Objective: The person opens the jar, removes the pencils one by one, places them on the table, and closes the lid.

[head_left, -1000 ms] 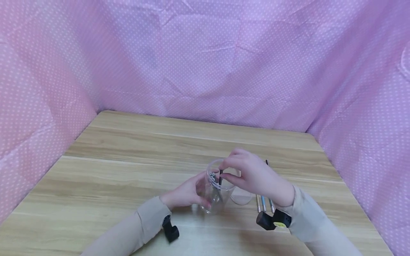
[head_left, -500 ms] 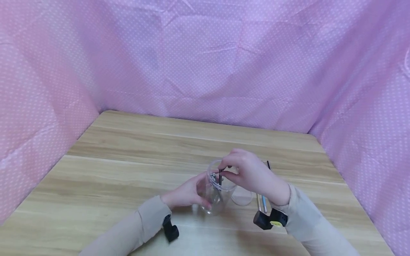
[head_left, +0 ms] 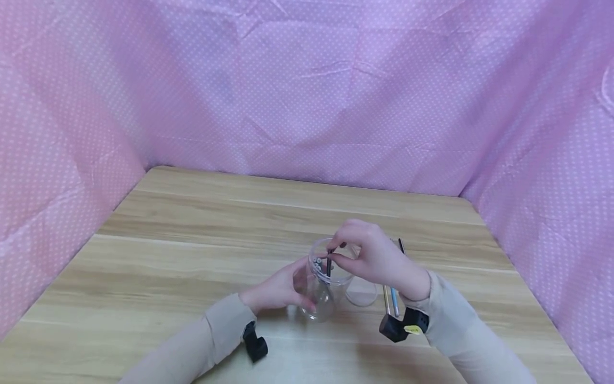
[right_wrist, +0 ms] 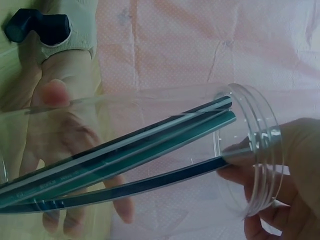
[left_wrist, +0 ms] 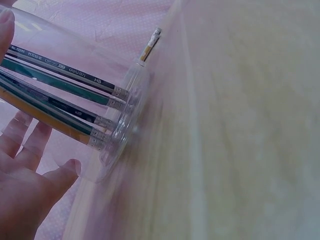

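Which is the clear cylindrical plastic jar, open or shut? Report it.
Open: the jar has an uncovered mouth, where the right hand pinches a slim, dark pencil.

We've got a clear, colourless jar (head_left: 332, 293), and inside it we spot a green pencil (right_wrist: 200, 131), an orange pencil (left_wrist: 45, 119) and a near-black pencil (right_wrist: 175, 177)! Right of the jar we see a gold pencil (head_left: 386, 303) and a blue pencil (head_left: 394, 303); under it, a tan table (head_left: 192, 218) streaked paler; beyond it, pink-lilac cloth (head_left: 288, 96) dotted white; either side, beige sleeves (head_left: 218, 322).

Dark and green pencils (right_wrist: 190, 134) lean inside a clear, open-topped jar (head_left: 337, 295) standing upright.
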The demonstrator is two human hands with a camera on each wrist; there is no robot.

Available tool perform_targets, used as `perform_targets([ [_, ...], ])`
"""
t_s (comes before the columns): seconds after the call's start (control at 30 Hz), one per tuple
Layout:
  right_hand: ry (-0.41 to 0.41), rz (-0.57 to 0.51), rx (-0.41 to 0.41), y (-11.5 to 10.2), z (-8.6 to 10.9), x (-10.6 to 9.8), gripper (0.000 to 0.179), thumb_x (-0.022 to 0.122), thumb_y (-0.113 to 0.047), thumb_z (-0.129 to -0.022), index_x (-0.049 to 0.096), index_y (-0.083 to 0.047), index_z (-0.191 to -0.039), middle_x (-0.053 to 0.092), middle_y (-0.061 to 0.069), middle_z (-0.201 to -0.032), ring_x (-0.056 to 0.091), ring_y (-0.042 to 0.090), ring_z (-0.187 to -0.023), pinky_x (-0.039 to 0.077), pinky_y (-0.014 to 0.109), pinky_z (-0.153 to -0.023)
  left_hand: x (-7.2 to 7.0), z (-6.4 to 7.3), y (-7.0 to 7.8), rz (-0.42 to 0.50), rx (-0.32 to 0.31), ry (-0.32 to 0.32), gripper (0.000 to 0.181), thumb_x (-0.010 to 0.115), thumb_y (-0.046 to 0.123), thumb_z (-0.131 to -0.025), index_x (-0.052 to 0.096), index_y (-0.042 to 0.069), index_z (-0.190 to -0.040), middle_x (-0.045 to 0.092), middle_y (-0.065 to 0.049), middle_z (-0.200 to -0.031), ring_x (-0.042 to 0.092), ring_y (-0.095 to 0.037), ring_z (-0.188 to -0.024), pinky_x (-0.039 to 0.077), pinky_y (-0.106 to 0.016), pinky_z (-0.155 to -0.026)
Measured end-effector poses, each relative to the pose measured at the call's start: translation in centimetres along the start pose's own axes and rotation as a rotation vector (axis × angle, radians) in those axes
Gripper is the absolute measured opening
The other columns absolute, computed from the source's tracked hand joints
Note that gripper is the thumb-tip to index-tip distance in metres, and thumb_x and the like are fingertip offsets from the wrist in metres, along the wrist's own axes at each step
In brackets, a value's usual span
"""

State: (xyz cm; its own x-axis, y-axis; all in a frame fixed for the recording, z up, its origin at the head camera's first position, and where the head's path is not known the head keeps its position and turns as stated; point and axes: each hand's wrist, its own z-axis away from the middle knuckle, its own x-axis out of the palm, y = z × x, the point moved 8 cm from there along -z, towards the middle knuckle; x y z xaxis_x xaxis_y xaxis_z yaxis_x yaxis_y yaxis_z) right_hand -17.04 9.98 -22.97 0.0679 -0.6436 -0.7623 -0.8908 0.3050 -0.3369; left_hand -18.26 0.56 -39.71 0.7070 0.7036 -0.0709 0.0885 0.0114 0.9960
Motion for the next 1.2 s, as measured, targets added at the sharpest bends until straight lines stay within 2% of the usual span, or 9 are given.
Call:
perform_targets([
  [0.2, 0.128, -0.095, -0.058, 0.1, 0.3, -0.7, 0.023, 0.070, 0.011, -0.069, 0.067, -0.003, -0.087, 0.068, 0.006, -0.081, 0.060, 0.016, -0.076, 0.051, 0.021, -0.072, 0.2, 0.0, 0.2, 0.010, 0.020, -0.003, 0.099, 0.076, -0.003, -0.069, 0.023, 0.017, -0.150, 0.033, -0.010, -0.152, 0.029, -0.030, -0.141, 0.018, -0.053, -0.116],
  [0.3, 0.203, -0.126, -0.056, 0.0, 0.4, -1.2, 0.027, 0.067, 0.014, -0.069, 0.065, 0.000, -0.092, 0.068, 0.010, -0.084, 0.062, 0.017, -0.081, 0.051, 0.019, -0.078, 0.3, 0.0, 0.2, 0.018, 0.021, -0.007, 0.099, 0.076, -0.004, -0.069, 0.022, 0.017, -0.150, 0.035, -0.011, -0.151, 0.030, -0.030, -0.140, 0.018, -0.053, -0.116],
  [0.4, 0.261, -0.240, -0.031, 0.1, 0.5, -1.6, 0.029, 0.062, 0.020, -0.073, 0.061, 0.007, -0.099, 0.066, 0.018, -0.089, 0.064, 0.013, -0.089, 0.052, 0.019, -0.084, 0.4, 0.0, 0.1, 0.034, 0.022, -0.013, 0.098, 0.076, -0.004, -0.070, 0.022, 0.017, -0.150, 0.038, -0.012, -0.149, 0.031, -0.030, -0.140, 0.018, -0.053, -0.116],
  [0.53, 0.326, -0.423, -0.010, 0.3, 0.5, -1.7, 0.029, 0.051, 0.022, -0.082, 0.052, 0.013, -0.110, 0.062, 0.024, -0.090, 0.064, 0.006, -0.093, 0.055, 0.022, -0.082, 0.4, 0.0, -0.2, 0.037, 0.012, -0.006, 0.098, 0.075, -0.004, -0.070, 0.021, 0.015, -0.150, 0.039, -0.011, -0.148, 0.033, -0.029, -0.139, 0.017, -0.053, -0.116],
  [0.7, 0.396, -0.523, 0.012, 0.7, 0.8, -1.8, 0.038, 0.049, 0.018, -0.087, 0.054, -0.002, -0.120, 0.065, 0.006, -0.094, 0.066, 0.005, -0.089, 0.056, 0.022, -0.078, 0.5, 0.0, -0.2, 0.026, 0.008, 0.000, 0.100, 0.075, -0.006, -0.069, 0.021, 0.013, -0.150, 0.040, -0.009, -0.149, 0.033, -0.028, -0.139, 0.017, -0.053, -0.116],
  [0.77, 0.412, -0.553, 0.033, 1.0, 0.9, -1.8, 0.043, 0.050, 0.016, -0.087, 0.053, -0.007, -0.123, 0.064, -0.002, -0.100, 0.067, 0.005, -0.088, 0.057, 0.022, -0.077, 0.6, 0.0, -0.1, 0.027, 0.015, -0.002, 0.100, 0.075, -0.006, -0.069, 0.021, 0.012, -0.150, 0.041, -0.010, -0.148, 0.035, -0.028, -0.138, 0.018, -0.052, -0.116],
  [0.83, 0.426, -0.571, 0.053, 1.3, 1.0, -1.8, 0.047, 0.052, 0.017, -0.086, 0.052, -0.007, -0.126, 0.064, -0.005, -0.103, 0.068, 0.005, -0.087, 0.057, 0.022, -0.076, 0.6, 0.0, 0.0, 0.035, 0.028, -0.009, 0.098, 0.075, -0.005, -0.070, 0.021, 0.010, -0.150, 0.041, -0.011, -0.148, 0.036, -0.028, -0.137, 0.022, -0.051, -0.115],
  [1.0, 0.414, -0.582, 0.095, 2.0, 1.1, -1.6, 0.057, 0.055, 0.021, -0.081, 0.050, -0.008, -0.130, 0.066, -0.005, -0.107, 0.068, 0.005, -0.088, 0.057, 0.022, -0.075, 0.8, 0.0, 0.0, 0.061, 0.040, -0.022, 0.097, 0.075, -0.006, -0.070, 0.021, 0.010, -0.150, 0.039, -0.012, -0.148, 0.039, -0.028, -0.135, 0.030, -0.045, -0.113],
  [1.2, 0.346, -0.601, 0.102, 2.2, 1.0, -1.0, 0.051, 0.060, 0.014, -0.083, 0.051, -0.002, -0.130, 0.066, -0.005, -0.110, 0.067, 0.007, -0.094, 0.056, 0.024, -0.081, 0.6, -0.1, 0.0, 0.034, 0.066, -0.008, 0.098, 0.076, -0.005, -0.068, 0.025, 0.013, -0.149, 0.038, -0.011, -0.149, 0.035, -0.027, -0.138, 0.026, -0.046, -0.115],
])
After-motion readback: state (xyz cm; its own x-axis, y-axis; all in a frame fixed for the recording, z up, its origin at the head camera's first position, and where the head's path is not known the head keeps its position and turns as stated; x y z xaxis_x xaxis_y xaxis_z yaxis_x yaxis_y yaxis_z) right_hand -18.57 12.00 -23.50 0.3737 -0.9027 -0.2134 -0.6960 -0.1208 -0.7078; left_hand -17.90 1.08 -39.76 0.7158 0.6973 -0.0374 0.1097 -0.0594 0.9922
